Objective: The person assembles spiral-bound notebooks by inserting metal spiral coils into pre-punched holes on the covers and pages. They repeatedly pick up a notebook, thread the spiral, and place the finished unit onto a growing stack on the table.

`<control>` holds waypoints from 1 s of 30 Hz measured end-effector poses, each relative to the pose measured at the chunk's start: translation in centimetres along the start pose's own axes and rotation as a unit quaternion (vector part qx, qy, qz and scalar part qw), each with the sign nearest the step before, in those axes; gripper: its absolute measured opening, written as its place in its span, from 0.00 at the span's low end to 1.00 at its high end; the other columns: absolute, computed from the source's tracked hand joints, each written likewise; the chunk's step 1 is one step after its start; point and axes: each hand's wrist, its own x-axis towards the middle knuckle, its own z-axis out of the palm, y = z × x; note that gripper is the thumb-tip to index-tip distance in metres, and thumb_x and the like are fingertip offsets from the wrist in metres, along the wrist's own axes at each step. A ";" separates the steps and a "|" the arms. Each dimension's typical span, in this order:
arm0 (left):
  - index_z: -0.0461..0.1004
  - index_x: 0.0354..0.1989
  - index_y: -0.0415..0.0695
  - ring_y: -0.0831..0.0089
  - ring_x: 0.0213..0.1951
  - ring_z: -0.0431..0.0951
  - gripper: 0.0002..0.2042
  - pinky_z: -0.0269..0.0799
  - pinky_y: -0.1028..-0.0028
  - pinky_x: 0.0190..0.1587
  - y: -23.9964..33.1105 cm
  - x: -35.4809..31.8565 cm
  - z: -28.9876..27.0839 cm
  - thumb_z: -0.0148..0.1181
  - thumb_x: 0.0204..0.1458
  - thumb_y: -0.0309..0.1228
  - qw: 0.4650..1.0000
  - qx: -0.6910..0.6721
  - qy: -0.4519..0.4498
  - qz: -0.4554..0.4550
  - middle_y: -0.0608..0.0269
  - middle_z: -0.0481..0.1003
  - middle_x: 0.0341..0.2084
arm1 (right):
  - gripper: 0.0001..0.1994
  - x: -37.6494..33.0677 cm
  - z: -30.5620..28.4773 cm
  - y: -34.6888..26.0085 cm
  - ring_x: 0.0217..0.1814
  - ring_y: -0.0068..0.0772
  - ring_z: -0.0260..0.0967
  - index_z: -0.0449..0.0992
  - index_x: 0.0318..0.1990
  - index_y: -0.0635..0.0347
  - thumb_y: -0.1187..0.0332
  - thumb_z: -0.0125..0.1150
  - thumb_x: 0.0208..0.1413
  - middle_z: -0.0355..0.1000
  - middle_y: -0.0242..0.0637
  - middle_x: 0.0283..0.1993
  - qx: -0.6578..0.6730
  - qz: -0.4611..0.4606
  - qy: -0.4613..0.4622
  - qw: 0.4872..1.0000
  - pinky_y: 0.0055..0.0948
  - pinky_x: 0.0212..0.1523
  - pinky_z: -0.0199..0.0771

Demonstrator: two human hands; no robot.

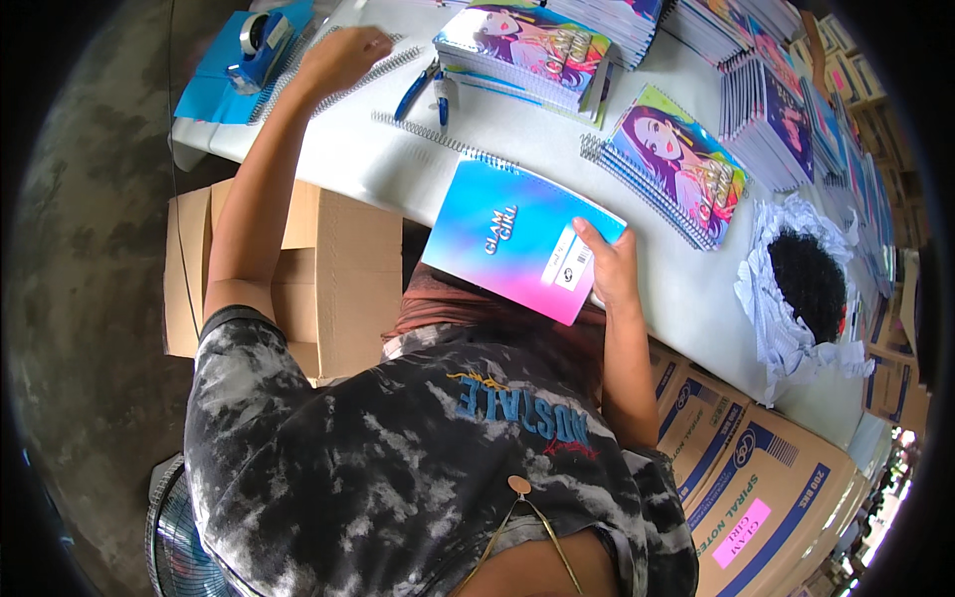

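Note:
My right hand [612,261] grips the lower right edge of a blue-and-pink spiral notebook [487,234], thumb on its cover, at the table's near edge. From the notebook's upper edge a wire coil [418,131] sticks out to the left, only part of its length in the holes. My left hand [343,62] is over the far left of the table, beside loose wire coils [390,66]. Its fingers are curled, and whatever they may hold is hidden. Between the hands lie blue-handled pliers [414,96].
A blue tape dispenser [257,50] stands on blue sheets at the left. Stacked notebooks [527,45] fill the far side, with another coil-bound pile [676,164] at right. Crumpled paper around a black tangle [806,284] sits farther right. Cardboard boxes [348,289] flank me below.

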 end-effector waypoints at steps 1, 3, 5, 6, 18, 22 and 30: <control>0.76 0.38 0.42 0.61 0.41 0.76 0.14 0.70 0.67 0.42 -1.1 -0.2 0.5 0.50 0.54 0.38 0.999 0.018 -0.033 -0.033 0.54 0.76 0.37 | 0.12 -0.2 0.1 -0.2 0.34 0.17 0.67 0.74 0.43 0.69 0.72 0.58 0.52 0.73 0.31 0.33 -0.024 -0.006 0.000 1.000 0.19 0.37 0.68; 0.75 0.41 0.43 0.61 0.37 0.77 0.17 0.71 0.67 0.39 -1.8 -0.6 2.8 0.53 0.52 0.44 0.995 0.018 -0.089 -0.039 0.54 0.77 0.35 | 0.14 -0.1 0.2 0.2 0.35 0.16 0.66 0.73 0.46 0.69 0.71 0.58 0.52 0.74 0.32 0.35 -0.062 -0.025 -0.007 0.998 0.19 0.38 0.67; 0.75 0.41 0.44 0.61 0.35 0.77 0.20 0.71 0.66 0.38 -0.4 -1.2 4.9 0.56 0.49 0.49 0.993 0.010 -0.091 -0.079 0.53 0.77 0.33 | 0.14 -0.1 -0.1 0.4 0.35 0.16 0.66 0.73 0.46 0.69 0.71 0.58 0.52 0.73 0.32 0.35 -0.073 -0.028 -0.004 0.997 0.19 0.38 0.67; 0.75 0.41 0.45 0.61 0.34 0.77 0.22 0.71 0.66 0.38 1.5 -1.4 6.1 0.56 0.47 0.51 0.991 0.003 -0.064 -0.114 0.52 0.77 0.32 | 0.14 -0.1 -0.2 0.5 0.35 0.16 0.66 0.73 0.46 0.69 0.71 0.58 0.52 0.73 0.31 0.35 -0.079 -0.029 -0.001 0.996 0.19 0.38 0.67; 0.71 0.41 0.47 0.58 0.21 0.75 0.14 0.69 0.64 0.25 13.0 -9.2 -0.2 0.52 0.54 0.43 0.985 -0.067 0.100 -0.121 0.56 0.73 0.16 | 0.14 -1.1 0.6 0.3 0.36 0.16 0.65 0.72 0.46 0.69 0.71 0.56 0.54 0.73 0.31 0.35 -0.075 -0.024 0.063 0.995 0.19 0.39 0.66; 0.72 0.36 0.46 0.57 0.20 0.75 0.11 0.69 0.64 0.22 18.1 -13.7 2.5 0.56 0.51 0.39 0.993 -0.086 0.049 -0.071 0.56 0.74 0.17 | 0.13 -1.5 0.9 0.3 0.37 0.16 0.65 0.72 0.45 0.70 0.73 0.56 0.54 0.73 0.32 0.37 -0.053 -0.039 0.077 0.995 0.19 0.40 0.66; 0.74 0.38 0.45 0.65 0.13 0.70 0.12 0.62 0.70 0.18 20.0 -14.5 4.9 0.56 0.51 0.39 0.988 -0.089 0.036 -0.120 0.60 0.70 0.10 | 0.12 -1.5 1.0 0.3 0.38 0.17 0.66 0.73 0.45 0.70 0.74 0.56 0.54 0.73 0.34 0.38 -0.036 -0.052 0.075 0.995 0.19 0.42 0.66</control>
